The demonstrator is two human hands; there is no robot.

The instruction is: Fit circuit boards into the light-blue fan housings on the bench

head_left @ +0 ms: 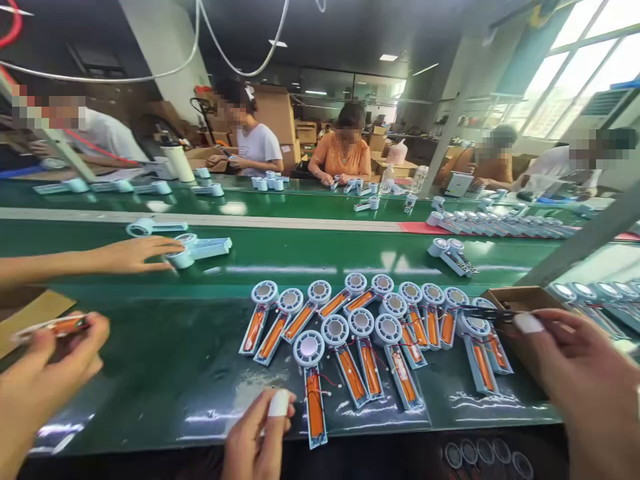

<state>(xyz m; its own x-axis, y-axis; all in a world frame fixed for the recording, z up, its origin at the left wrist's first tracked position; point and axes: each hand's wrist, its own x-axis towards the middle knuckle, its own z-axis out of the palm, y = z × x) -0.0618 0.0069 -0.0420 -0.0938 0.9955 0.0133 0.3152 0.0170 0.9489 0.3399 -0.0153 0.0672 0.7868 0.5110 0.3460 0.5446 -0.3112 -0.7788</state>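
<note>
My left hand (261,433), with a white cover on the thumb, is at the table's front edge. Its fingers are curled and pressed together, and whatever they hold, if anything, is hidden. Just right of it lies a light-blue handheld fan body (314,400) with an orange battery in its open handle and thin wires. On the right, my right hand (575,367), its thumb also covered white, grips dark tweezers (493,313). The tweezers reach over the round head of another fan body (480,360). Several similar fan bodies (361,327) lie grouped between my hands.
A co-worker's hands (65,353) at left hold a part with orange; another hand (135,253) touches a fan body on the green belt (300,250). A cardboard box (525,300) stands by my right hand. Several people sit across the belt. A slanted post (575,233) rises at right.
</note>
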